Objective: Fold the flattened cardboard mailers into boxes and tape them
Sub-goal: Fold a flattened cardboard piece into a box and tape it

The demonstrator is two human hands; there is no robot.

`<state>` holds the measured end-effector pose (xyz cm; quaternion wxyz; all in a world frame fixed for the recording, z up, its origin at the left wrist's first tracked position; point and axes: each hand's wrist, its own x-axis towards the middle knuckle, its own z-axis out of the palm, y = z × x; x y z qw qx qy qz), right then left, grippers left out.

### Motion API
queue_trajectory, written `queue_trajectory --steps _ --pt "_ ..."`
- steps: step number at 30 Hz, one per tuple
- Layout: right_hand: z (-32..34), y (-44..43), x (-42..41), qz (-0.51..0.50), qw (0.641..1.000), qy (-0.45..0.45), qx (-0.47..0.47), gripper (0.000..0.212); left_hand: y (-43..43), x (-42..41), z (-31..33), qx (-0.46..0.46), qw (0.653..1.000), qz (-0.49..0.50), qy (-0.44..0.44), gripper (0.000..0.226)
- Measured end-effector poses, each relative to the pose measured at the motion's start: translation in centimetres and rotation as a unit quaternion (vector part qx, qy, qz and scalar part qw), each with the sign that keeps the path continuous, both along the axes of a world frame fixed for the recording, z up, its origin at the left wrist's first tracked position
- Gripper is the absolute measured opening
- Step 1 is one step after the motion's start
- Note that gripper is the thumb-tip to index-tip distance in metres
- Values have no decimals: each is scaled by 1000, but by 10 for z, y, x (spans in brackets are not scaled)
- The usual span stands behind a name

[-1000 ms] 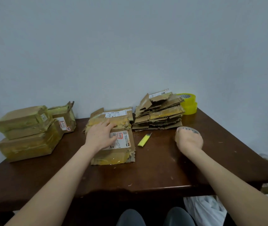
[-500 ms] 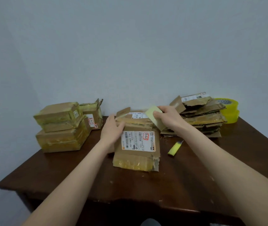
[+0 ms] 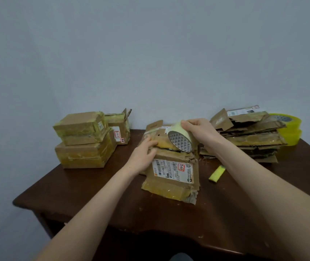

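Above the mailer [image 3: 171, 174], right fingers [image 3: 187, 123] grip tape [image 3: 180, 141].

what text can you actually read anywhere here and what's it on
"507-P807 T70", as best it reads: shipping label on the mailer.
Red handwriting on that label's sticker: not legible.
Its finer print: too small.
Box label on the small taped box: red handwriting, blurred.
Top label on the flattened stack: too small.
Tape roll in the right hand: triangle pattern only, no words.
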<state>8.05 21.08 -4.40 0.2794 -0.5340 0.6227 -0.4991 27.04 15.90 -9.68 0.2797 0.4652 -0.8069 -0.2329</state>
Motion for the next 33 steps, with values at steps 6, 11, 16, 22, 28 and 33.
queue_trajectory --steps 6,11,16,22,28,33 --pt "-2 2 -6 -179 973 -74 -124 30 -3 -5 -7 -17 1000 8 -9 86" --pt "-43 9 -13 -239 959 -124 -84 20 -4 -7 -7 -33 999 0 17 82" --pt "-55 7 5 -245 930 -251 -112 17 3 -8 -7 -47 996 10 74 76" --pt "-60 8 17 -217 941 -235 -108 10 4 3 -11 -90 996 11 -16 65" --pt "-44 10 -11 -233 954 -147 -121 19 8 -11 -5 -188 970 11 -152 63" --pt "-27 -2 -27 -204 972 -49 -108 25 7 -5 -11 -231 959 -22 -162 73"
